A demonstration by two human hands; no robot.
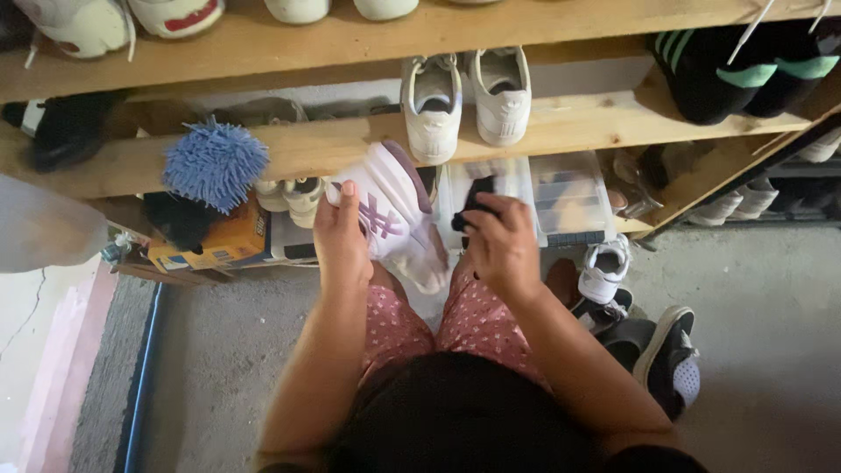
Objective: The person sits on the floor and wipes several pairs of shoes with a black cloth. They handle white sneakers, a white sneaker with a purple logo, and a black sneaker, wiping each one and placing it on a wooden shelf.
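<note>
Wooden shoe shelves (561, 127) fill the upper frame above a concrete floor (762, 289). At centre, a white sneaker with purple stripes (390, 210) is gripped by the left hand (340, 235), fingers wrapped round its side. A dark cloth (475, 203) is pinched in the right hand (501, 245). The sneaker is judged light and fairly stiff, best held at the midsole; the cloth, soft and limp.

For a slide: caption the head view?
Left hand holds a white sneaker, right hand a dark cloth, before wooden shoe shelves.
</note>
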